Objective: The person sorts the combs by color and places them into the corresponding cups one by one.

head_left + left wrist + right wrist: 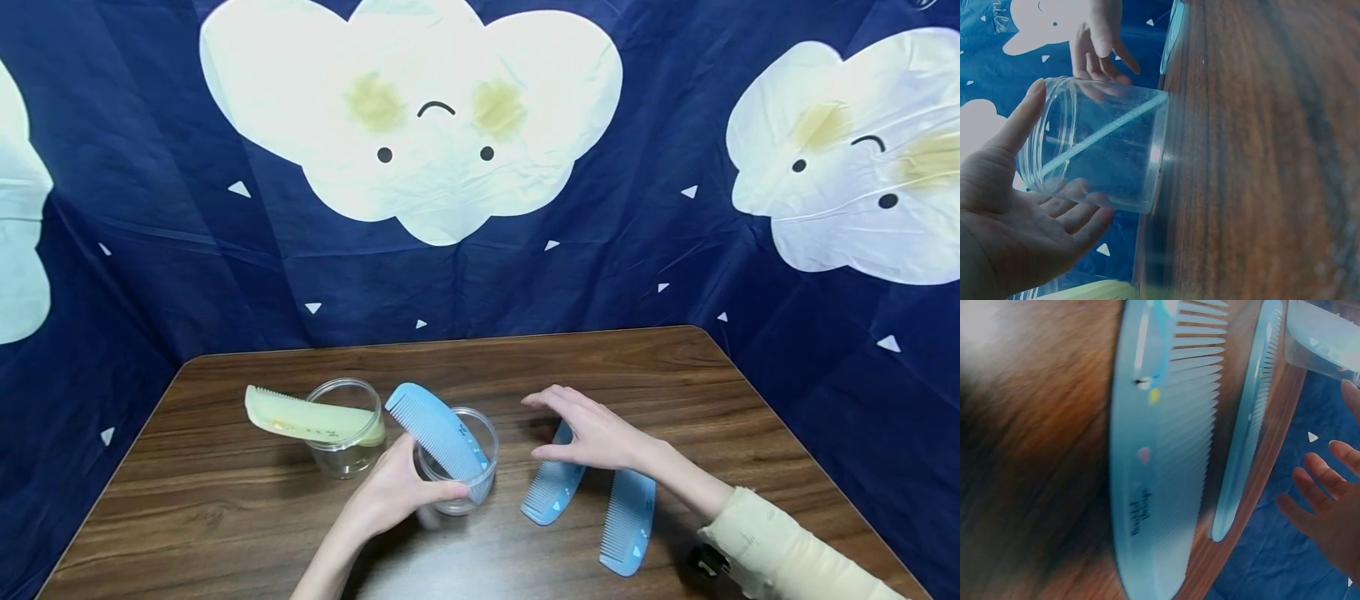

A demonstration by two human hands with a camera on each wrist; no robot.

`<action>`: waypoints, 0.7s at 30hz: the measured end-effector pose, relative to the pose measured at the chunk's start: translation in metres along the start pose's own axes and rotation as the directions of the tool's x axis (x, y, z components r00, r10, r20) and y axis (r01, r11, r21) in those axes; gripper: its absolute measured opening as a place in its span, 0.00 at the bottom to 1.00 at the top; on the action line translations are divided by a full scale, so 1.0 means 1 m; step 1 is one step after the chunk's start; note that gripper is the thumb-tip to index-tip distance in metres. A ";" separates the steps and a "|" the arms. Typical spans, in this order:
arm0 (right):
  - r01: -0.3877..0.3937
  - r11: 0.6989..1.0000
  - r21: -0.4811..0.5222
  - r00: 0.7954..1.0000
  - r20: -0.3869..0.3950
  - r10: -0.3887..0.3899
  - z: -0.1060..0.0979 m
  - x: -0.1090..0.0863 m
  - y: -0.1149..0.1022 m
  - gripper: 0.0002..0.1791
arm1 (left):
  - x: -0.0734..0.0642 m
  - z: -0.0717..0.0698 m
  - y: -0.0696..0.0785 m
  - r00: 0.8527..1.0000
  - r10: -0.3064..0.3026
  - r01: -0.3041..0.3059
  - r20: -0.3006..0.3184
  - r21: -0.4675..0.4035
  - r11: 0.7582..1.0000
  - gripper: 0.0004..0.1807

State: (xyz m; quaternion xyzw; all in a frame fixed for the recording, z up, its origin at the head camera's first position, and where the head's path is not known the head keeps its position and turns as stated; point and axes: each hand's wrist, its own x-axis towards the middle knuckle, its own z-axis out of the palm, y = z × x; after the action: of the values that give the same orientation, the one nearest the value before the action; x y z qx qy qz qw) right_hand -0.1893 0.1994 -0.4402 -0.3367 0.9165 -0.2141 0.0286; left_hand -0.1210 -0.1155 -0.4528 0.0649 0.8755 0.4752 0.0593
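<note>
My left hand (393, 492) grips a clear plastic jar (1125, 153), its thumb at the rim and its fingers round the side. A blue comb (433, 423) leans inside that jar, one end sticking out over the rim. To the right, my right hand (600, 433) hovers over a blue comb (553, 492) lying on the table, fingers spread and nothing held. In the right wrist view, the fingers (1316, 481) are apart from the combs. Nearer to me lies another blue comb (630, 521), partly hidden beneath the right forearm.
Left of the held jar stands a second clear jar (337, 461) with a pale green comb (300, 418) leaning out of it to the left. The wooden table (187, 517) ends at a dark blue curtain (360, 283) printed with clouds.
</note>
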 end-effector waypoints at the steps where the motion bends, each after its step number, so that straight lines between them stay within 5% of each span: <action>1: 0.003 1.000 0.000 1.000 0.005 -0.003 0.000 -0.001 0.001 0.38 | 0.000 0.000 0.000 1.000 0.002 -0.002 0.002 -0.002 1.000 0.41; 21: 0.066 0.998 -0.012 0.986 0.153 -0.064 0.002 -0.016 0.016 0.42 | -0.001 -0.001 0.001 1.000 -0.001 0.001 0.004 -0.007 1.000 0.41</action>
State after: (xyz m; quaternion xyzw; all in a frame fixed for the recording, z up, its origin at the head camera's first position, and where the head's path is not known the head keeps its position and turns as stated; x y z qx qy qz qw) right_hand -0.1868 0.2195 -0.4506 -0.3821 0.9019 -0.1808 0.0889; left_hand -0.1204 -0.1160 -0.4519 0.0654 0.8738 0.4779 0.0616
